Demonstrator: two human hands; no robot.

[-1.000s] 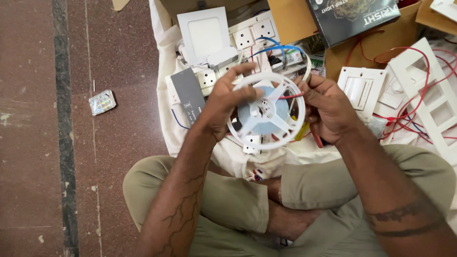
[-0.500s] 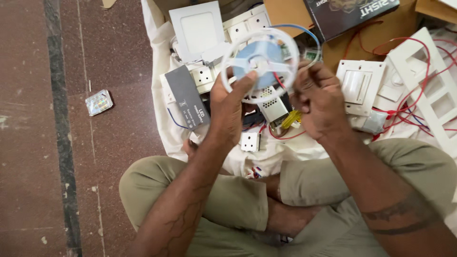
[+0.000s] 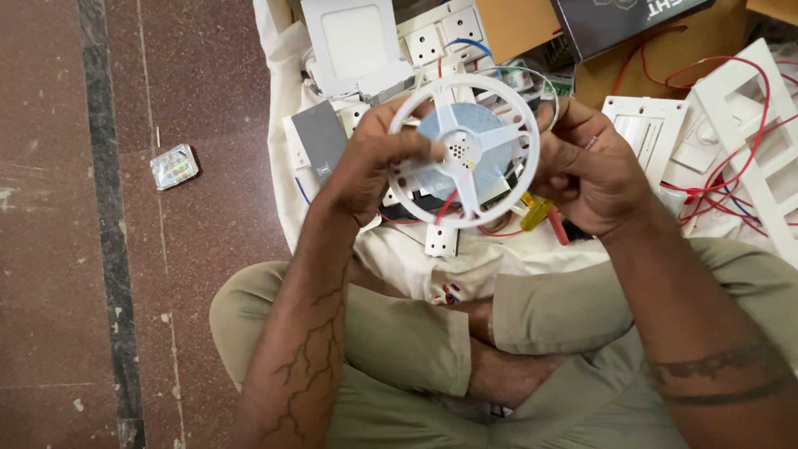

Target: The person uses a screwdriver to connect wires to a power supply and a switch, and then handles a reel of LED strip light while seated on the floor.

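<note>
I hold a white plastic reel [image 3: 464,150] with spokes and a blue core above my crossed legs. My left hand [image 3: 370,162] grips the reel's left rim, thumb across the front. My right hand [image 3: 586,166] pinches the right rim, fingers curled on it. A red wire runs down from the reel's hub. Beneath the reel lie a white cloth [image 3: 465,258], a yellow-handled tool [image 3: 536,212] and a small white socket piece [image 3: 440,239].
A square white panel light [image 3: 349,41], a grey driver box [image 3: 320,141], white switch plates [image 3: 644,133] and frames with red wires [image 3: 731,179], cardboard [image 3: 515,25] and a dark box [image 3: 623,21] lie ahead. A small foil packet [image 3: 174,165] sits on the brown stone floor at left.
The reel was low a second ago, then rose toward the far side; now it sits between those heights with both hands on its rim.
</note>
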